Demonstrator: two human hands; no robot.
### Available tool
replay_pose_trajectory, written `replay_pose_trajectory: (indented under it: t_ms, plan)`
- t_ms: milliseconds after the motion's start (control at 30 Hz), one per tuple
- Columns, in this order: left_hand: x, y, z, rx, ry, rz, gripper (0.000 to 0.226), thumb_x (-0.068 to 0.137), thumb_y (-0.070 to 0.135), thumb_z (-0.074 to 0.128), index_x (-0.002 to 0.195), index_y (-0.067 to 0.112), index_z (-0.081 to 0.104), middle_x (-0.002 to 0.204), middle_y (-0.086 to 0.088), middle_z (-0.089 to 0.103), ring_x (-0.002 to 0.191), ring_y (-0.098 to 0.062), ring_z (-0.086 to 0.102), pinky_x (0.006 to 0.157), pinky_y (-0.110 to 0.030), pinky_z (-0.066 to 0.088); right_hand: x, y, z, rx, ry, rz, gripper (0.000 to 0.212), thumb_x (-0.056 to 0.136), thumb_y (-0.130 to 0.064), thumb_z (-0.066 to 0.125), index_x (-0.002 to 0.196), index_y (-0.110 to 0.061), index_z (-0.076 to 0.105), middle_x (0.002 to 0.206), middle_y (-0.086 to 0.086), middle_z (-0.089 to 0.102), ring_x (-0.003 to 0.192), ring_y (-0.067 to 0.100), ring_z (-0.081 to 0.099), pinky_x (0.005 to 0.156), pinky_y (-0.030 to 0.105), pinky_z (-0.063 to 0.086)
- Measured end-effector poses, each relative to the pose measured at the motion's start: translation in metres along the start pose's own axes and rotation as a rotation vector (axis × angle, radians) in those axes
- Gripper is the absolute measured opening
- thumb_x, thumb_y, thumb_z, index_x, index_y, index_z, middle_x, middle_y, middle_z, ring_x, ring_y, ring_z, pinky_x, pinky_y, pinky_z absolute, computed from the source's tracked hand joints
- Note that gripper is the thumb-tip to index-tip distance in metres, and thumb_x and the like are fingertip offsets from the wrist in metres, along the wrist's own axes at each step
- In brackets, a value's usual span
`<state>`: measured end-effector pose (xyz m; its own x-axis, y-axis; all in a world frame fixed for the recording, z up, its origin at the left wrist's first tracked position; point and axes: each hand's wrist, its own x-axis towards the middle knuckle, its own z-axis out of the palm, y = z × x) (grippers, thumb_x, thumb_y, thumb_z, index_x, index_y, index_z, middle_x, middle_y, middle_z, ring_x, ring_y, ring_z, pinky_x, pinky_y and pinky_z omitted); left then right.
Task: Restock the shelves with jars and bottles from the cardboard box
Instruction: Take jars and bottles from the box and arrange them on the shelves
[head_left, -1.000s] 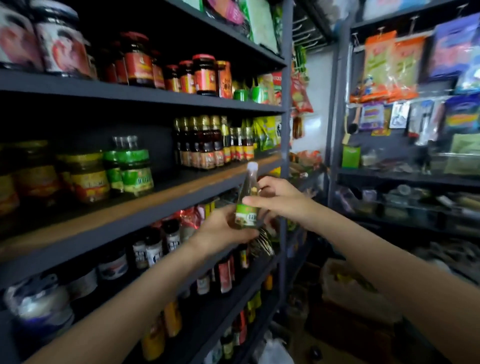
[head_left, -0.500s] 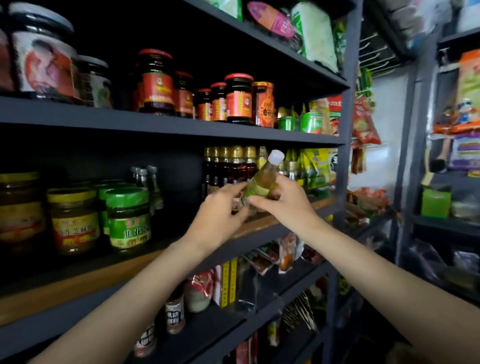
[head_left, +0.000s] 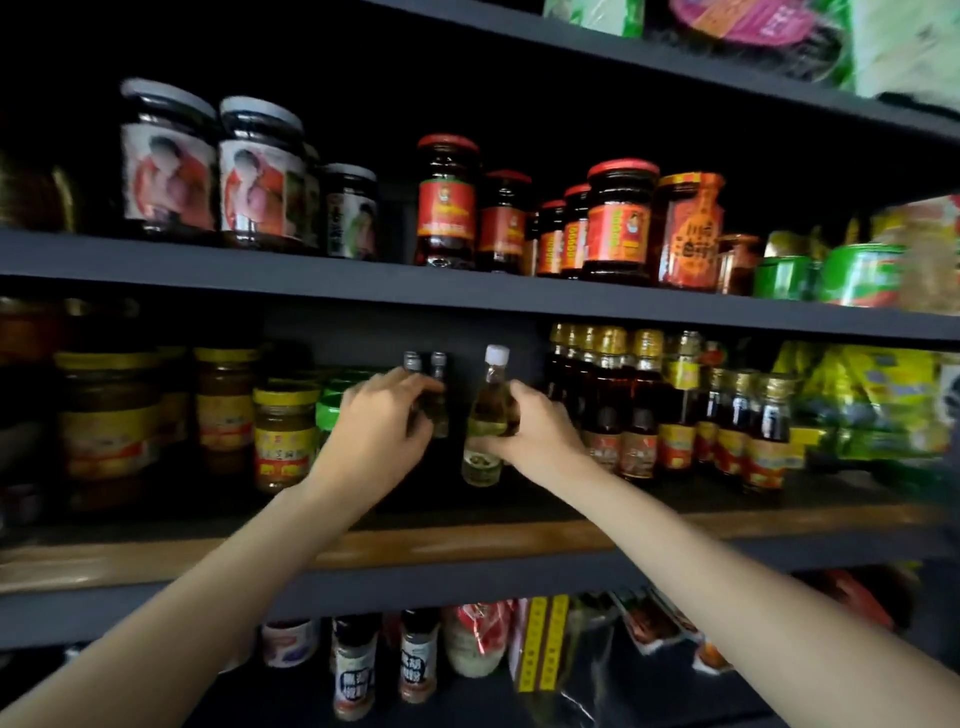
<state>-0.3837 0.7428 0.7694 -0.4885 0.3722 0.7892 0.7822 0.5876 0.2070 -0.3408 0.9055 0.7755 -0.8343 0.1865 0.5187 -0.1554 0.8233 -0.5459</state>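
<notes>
Head view: dark sauce bottles (head_left: 641, 415) just right of held bottle (head_left: 485, 421).

The left hand (head_left: 382, 434) covered the lower halves of the two small dark bottles (head_left: 426, 374), so only their caps and necks showed, and I couldn't tell whether it really gripped them or just touched. The right hand (head_left: 535, 434) hid the back of the clear bottle (head_left: 485, 415), and its label was too blurry to read. The jars (head_left: 109, 415) at far left sat in deep shadow, smeared. The green packets (head_left: 872, 400) at right were blurred too, probably snack bags, and ran off the edge. The top-shelf packages (head_left: 753, 21) were cut off by the upper edge. Both forearms left the picture at the bottom.
</notes>
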Motion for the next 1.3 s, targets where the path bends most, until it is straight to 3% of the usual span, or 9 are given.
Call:
replay_pose_trajectory:
  t_ms: [167,267,367,533,633,833,1000,1167,1300]
  plan:
    - [0.013,-0.025,-0.022,0.251,-0.058,-0.013,0.034,0.086,0.011,0.054,0.120,0.014,0.060,0.121,-0.007,0.059,0.115,-0.029,0.051,0.099,-0.039,0.034,0.042,0.004,0.040,-0.102,-0.083,0.077,0.050,0.074,-0.027,0.077,0.118,-0.016,0.055,0.119,0.005,0.061,0.111,0.026,0.058,0.090,0.039,0.050]
    - [0.018,-0.032,-0.027,0.242,-0.161,-0.109,0.033,0.092,0.021,0.049,0.123,0.019,0.057,0.129,-0.003,0.056,0.124,-0.024,0.043,0.102,-0.036,0.033,0.062,0.015,0.061,-0.153,-0.087,0.121,0.043,0.074,-0.026,0.075,0.113,-0.017,0.059,0.115,0.006,0.063,0.107,0.027,0.060,0.083,0.032,0.051]
    - [0.020,-0.034,-0.028,0.231,-0.224,-0.116,0.029,0.094,0.024,0.045,0.117,0.020,0.062,0.121,-0.005,0.061,0.118,-0.024,0.049,0.100,-0.036,0.038,0.078,0.020,0.071,-0.178,-0.067,0.166,0.036,0.078,-0.026,0.069,0.112,-0.016,0.061,0.117,0.010,0.063,0.110,0.029,0.059,0.078,0.028,0.046]
    - [0.026,-0.033,-0.030,0.253,-0.308,-0.099,0.027,0.094,0.026,0.044,0.112,0.021,0.065,0.110,-0.004,0.067,0.104,-0.024,0.060,0.092,-0.036,0.046,0.097,0.018,0.073,-0.172,-0.136,0.221,0.032,0.081,-0.015,0.067,0.112,-0.007,0.063,0.119,0.013,0.063,0.113,0.029,0.058,0.093,0.034,0.050]
    - [0.029,-0.032,-0.030,0.223,-0.336,-0.122,0.027,0.094,0.026,0.045,0.110,0.022,0.066,0.106,-0.005,0.068,0.098,-0.025,0.062,0.085,-0.036,0.051,0.103,0.016,0.074,-0.220,-0.151,0.224,0.031,0.082,-0.014,0.065,0.112,-0.007,0.062,0.120,0.014,0.062,0.115,0.028,0.057,0.091,0.029,0.048]
    - [0.032,-0.040,-0.032,0.141,-0.279,-0.151,0.026,0.094,0.025,0.045,0.108,0.021,0.067,0.104,-0.005,0.068,0.096,-0.025,0.062,0.085,-0.038,0.052,0.109,0.015,0.079,-0.254,-0.139,0.220,0.031,0.084,-0.011,0.063,0.115,-0.008,0.061,0.121,0.012,0.062,0.117,0.026,0.056,0.085,0.025,0.045]
    - [0.028,-0.052,-0.037,0.046,-0.288,-0.178,0.025,0.094,0.020,0.046,0.108,0.021,0.067,0.106,-0.003,0.069,0.093,-0.020,0.064,0.085,-0.036,0.053,0.114,0.019,0.080,-0.244,-0.165,0.243,0.028,0.083,-0.009,0.064,0.110,-0.004,0.062,0.118,0.015,0.062,0.113,0.030,0.059,0.090,0.031,0.049]
    - [0.033,-0.052,-0.035,0.051,-0.274,-0.174,0.026,0.094,0.019,0.046,0.108,0.020,0.068,0.107,-0.002,0.069,0.096,-0.019,0.063,0.088,-0.034,0.051,0.114,0.005,0.073,-0.162,-0.018,0.192,0.050,0.081,-0.017,0.070,0.125,-0.006,0.048,0.131,0.015,0.054,0.126,0.031,0.046,0.096,0.031,0.041]
    - [0.038,-0.051,-0.032,0.060,-0.279,-0.156,0.025,0.093,0.022,0.047,0.108,0.022,0.068,0.109,0.000,0.068,0.101,-0.020,0.061,0.091,-0.039,0.049,0.113,0.000,0.070,-0.115,-0.009,0.196,0.053,0.082,-0.018,0.069,0.127,-0.006,0.043,0.133,0.016,0.051,0.126,0.031,0.047,0.095,0.031,0.042]
